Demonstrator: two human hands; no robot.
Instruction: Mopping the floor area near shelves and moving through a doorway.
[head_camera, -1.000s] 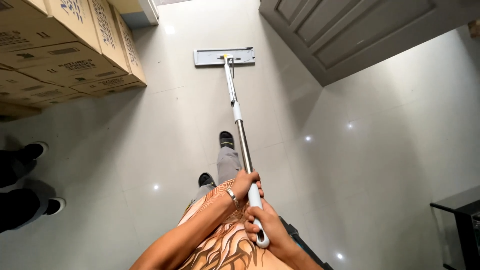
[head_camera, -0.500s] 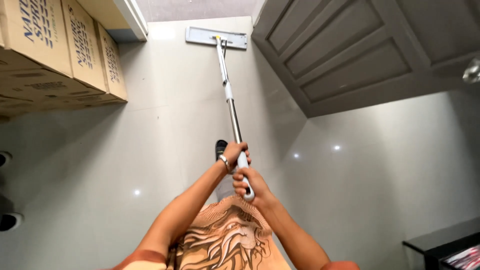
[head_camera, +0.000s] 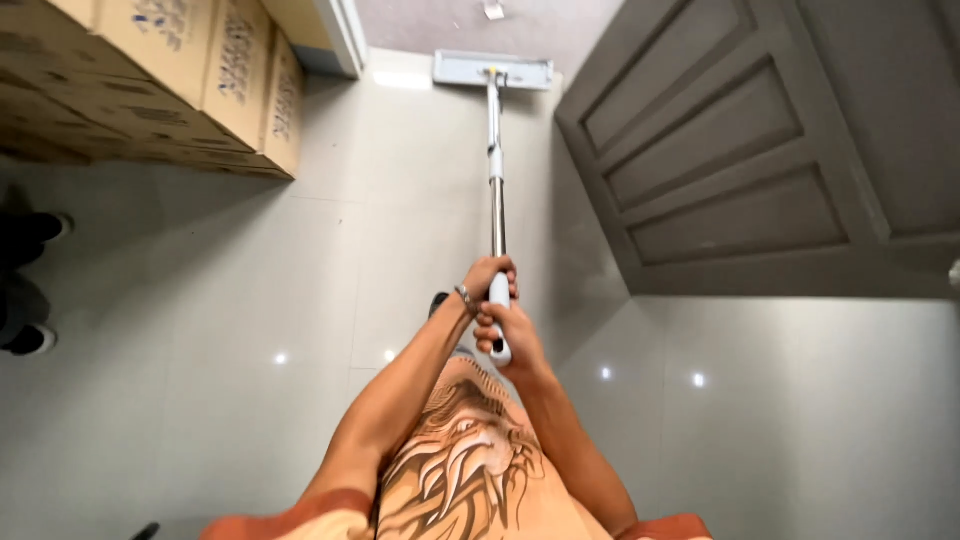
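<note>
Steel mop pole in both fists: left hand stacked above right hand, fingers wrapped tight for reach. We've got the flat head at upper centre, beside the grey door.

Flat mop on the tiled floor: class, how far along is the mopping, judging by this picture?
Done: cannot tell; the tiled floor shows no clear wet trail. In hand: left hand and right hand hold the flat mop, its head at the doorway by the grey door. Left: possibly beside the cardboard boxes.
</note>
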